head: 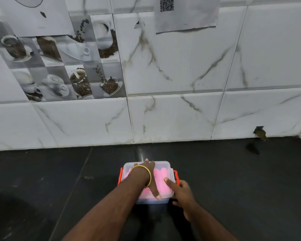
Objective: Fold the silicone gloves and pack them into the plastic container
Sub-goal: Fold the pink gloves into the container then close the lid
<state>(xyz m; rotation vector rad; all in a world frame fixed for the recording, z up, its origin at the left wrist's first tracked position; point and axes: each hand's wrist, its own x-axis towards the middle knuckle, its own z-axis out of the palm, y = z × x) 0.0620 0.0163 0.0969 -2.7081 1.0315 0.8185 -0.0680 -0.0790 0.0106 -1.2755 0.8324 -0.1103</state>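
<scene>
A clear plastic container (163, 165) with orange side latches (176, 176) sits on the black counter in front of me. Pink silicone gloves (161, 178) lie inside and show through what looks like its clear lid. My left hand (150, 171), with a gold bangle on the wrist, lies flat across the top. Its fingers reach the far edge and its thumb points to the near edge. My right hand (182, 192) holds the container's right side, thumb on top and fingers curled by the right latch.
The black stone counter (59, 188) runs left and right of the container. A white marble-tiled wall (181, 110) stands close behind it, with coffee-print tiles at the left and a paper sheet with a QR code higher up.
</scene>
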